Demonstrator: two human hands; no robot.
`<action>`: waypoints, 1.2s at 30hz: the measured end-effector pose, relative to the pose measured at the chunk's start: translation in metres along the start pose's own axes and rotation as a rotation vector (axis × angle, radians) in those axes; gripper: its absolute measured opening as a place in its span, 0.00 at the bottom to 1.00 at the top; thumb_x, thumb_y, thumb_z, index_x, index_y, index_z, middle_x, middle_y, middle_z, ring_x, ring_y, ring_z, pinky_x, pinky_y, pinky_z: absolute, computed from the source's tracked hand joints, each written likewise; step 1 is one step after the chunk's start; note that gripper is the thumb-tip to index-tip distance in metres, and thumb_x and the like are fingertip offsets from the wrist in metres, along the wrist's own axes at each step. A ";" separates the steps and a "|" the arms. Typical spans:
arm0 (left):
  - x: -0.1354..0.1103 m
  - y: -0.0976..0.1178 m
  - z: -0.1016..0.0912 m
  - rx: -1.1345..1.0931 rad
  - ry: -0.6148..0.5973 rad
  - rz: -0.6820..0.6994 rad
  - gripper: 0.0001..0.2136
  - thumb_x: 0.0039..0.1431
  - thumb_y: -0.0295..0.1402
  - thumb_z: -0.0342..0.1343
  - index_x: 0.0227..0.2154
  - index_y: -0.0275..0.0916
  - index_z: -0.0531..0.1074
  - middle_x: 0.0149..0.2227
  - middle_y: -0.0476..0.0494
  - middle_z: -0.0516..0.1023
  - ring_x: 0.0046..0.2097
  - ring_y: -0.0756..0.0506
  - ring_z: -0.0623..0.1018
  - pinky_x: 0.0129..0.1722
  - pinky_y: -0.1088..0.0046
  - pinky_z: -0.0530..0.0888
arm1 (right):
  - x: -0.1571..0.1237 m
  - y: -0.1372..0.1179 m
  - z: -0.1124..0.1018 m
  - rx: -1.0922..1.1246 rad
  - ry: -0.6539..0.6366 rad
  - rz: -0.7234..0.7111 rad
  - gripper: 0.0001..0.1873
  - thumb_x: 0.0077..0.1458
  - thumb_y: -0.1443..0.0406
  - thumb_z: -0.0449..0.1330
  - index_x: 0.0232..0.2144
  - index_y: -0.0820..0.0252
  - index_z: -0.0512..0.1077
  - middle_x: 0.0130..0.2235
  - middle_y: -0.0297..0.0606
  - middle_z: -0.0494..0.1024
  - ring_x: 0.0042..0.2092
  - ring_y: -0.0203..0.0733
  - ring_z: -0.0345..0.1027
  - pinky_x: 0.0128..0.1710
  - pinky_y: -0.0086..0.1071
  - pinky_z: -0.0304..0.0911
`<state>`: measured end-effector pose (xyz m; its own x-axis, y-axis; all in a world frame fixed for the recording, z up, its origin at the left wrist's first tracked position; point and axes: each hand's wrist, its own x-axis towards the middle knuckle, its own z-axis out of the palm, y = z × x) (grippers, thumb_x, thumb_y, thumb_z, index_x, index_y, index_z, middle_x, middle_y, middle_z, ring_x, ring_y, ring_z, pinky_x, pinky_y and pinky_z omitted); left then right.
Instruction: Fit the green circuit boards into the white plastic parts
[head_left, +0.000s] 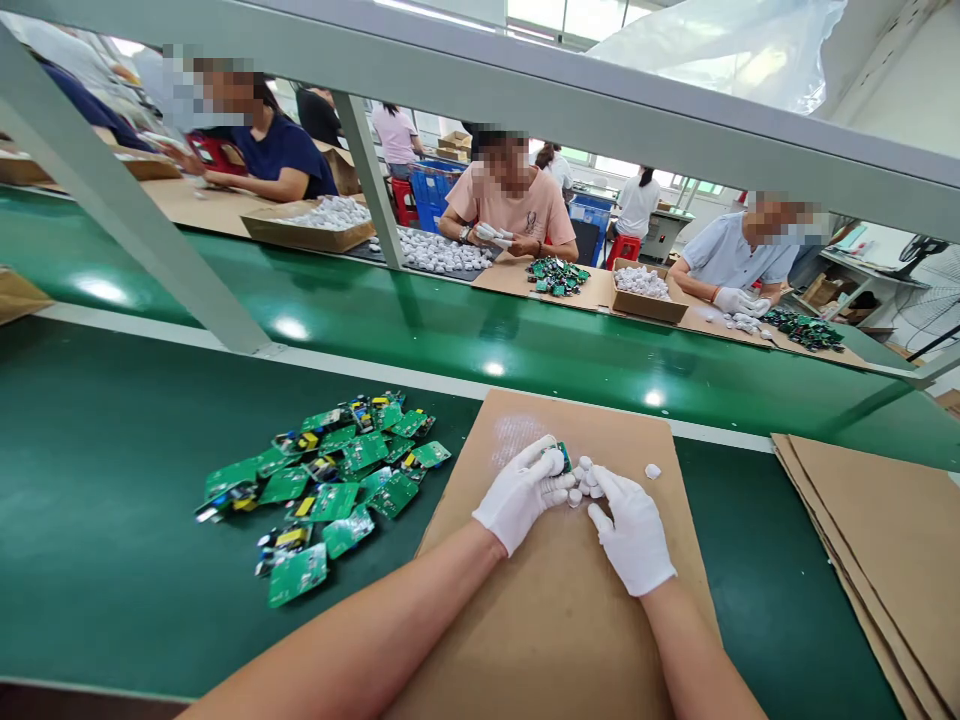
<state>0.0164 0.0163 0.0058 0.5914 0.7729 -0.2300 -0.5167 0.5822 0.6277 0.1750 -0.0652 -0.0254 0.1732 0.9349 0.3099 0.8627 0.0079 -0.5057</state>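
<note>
My left hand [527,492], in a white glove, is closed around a small green circuit board [564,457]; most of the board is hidden by the fingers. Just to the right lies a little heap of white plastic caps [588,478] on a cardboard sheet [570,620]. Over the right side of that heap reaches my right hand [631,528], also gloved, its thumb apart from the fingers and its fingertips at the caps. One more white piece [653,471] lies alone farther right. Left of the cardboard, several green circuit boards [330,490] with yellow and black components are piled on the green table.
Stacked cardboard sheets [885,540] lie at the right. A grey metal frame [480,70] crosses above, with a slanted post [150,200] at left. Across the green surface [465,340], several people sit with boxes of white parts [649,290] and piles of boards [556,276].
</note>
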 end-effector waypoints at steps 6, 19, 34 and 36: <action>0.023 0.008 0.003 0.231 0.034 0.023 0.25 0.47 0.37 0.62 0.47 0.39 0.62 0.30 0.50 0.69 0.30 0.51 0.75 0.29 0.77 0.70 | -0.001 -0.001 0.003 -0.099 0.071 0.153 0.17 0.46 0.58 0.60 0.40 0.56 0.72 0.35 0.39 0.76 0.38 0.46 0.66 0.39 0.36 0.60; 0.179 0.057 -0.009 1.409 0.320 0.272 0.26 0.52 0.40 0.54 0.53 0.30 0.63 0.53 0.30 0.68 0.55 0.38 0.66 0.53 0.62 0.60 | 0.001 0.015 -0.002 0.111 0.137 0.295 0.08 0.53 0.64 0.50 0.35 0.57 0.67 0.28 0.33 0.76 0.30 0.40 0.69 0.30 0.31 0.59; 0.025 0.134 -0.077 2.268 -0.025 0.193 0.21 0.51 0.39 0.52 0.49 0.40 0.70 0.55 0.38 0.67 0.60 0.32 0.57 0.56 0.48 0.49 | -0.005 0.022 -0.032 0.265 0.224 0.382 0.14 0.54 0.55 0.49 0.29 0.56 0.69 0.36 0.39 0.79 0.48 0.46 0.68 0.47 0.34 0.59; 0.004 0.144 -0.087 2.334 -0.001 0.140 0.22 0.51 0.39 0.52 0.49 0.39 0.70 0.56 0.35 0.65 0.60 0.30 0.56 0.55 0.44 0.47 | -0.015 0.029 -0.042 0.087 0.171 0.415 0.17 0.53 0.55 0.49 0.40 0.55 0.70 0.45 0.39 0.77 0.45 0.46 0.70 0.43 0.35 0.62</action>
<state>-0.1094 0.1247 0.0305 0.6289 0.7670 -0.1269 0.7774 -0.6194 0.1090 0.2170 -0.0943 -0.0107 0.5780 0.7933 0.1914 0.6616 -0.3182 -0.6790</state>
